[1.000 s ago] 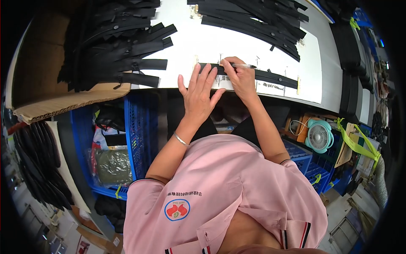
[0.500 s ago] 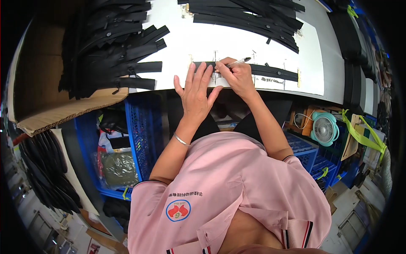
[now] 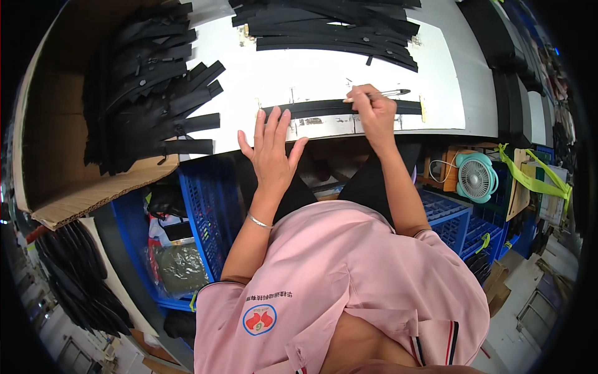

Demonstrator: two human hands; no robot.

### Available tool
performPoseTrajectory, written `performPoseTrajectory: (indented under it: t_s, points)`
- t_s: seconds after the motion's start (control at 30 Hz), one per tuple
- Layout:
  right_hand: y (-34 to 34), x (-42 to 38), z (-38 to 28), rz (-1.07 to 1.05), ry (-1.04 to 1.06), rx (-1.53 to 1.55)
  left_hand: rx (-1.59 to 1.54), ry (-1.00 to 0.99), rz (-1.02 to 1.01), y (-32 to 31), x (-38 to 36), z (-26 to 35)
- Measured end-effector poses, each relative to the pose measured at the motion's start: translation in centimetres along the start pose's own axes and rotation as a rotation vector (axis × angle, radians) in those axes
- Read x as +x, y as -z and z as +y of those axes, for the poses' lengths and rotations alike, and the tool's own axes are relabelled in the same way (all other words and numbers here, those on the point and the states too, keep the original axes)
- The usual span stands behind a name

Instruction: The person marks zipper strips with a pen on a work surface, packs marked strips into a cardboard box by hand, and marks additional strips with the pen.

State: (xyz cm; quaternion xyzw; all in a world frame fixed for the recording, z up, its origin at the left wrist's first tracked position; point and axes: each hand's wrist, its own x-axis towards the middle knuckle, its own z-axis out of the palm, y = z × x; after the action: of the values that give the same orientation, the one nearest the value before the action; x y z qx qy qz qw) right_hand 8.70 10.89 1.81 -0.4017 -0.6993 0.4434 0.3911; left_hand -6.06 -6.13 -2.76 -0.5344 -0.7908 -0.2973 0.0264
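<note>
A black zipper strip [image 3: 324, 108] lies straight across the white board [image 3: 311, 75], along its near edge. My left hand [image 3: 271, 146] rests with spread fingers on the strip's left end. My right hand [image 3: 375, 115] is closed round a pen [image 3: 392, 93], whose back end points right, and it touches the strip right of the middle. The pen's tip is hard to make out. Dark marks and short lines show on the board on both sides of the strip.
Black zipper strips lie piled at the left [image 3: 143, 87] by an open cardboard box [image 3: 47, 118], and more [image 3: 330, 37] at the board's far side. Blue crates [image 3: 208, 212] and a small teal fan [image 3: 477, 177] are below the table's edge.
My right hand has moved right along the strip with the pen. My left hand stays on the strip's left end. The whole view has shifted, so the table appears further left.
</note>
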Motion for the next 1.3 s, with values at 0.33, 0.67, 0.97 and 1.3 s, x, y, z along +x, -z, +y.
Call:
performPoseTrajectory:
  t_s: [0.33, 0.67, 0.97, 1.3]
  points:
    - [1.2, 0.6, 2.5, -0.001, 0.088, -0.157, 0.029, 0.0, -0.036, 0.2, 0.1, 0.0]
    - [1.4, 0.6, 3.3, -0.053, 0.166, -0.344, -0.25, -0.061, 0.02, 0.5, 2.7, 4.9]
    - [1.3, 0.5, 3.0, 0.005, 0.171, -0.157, -0.361, -0.104, 0.104, -3.8, 5.8, 7.3]
    - [1.7, 0.4, 3.7, -0.094, 0.263, -0.184, -0.336, -0.088, 0.106, -3.7, 5.7, 7.4]
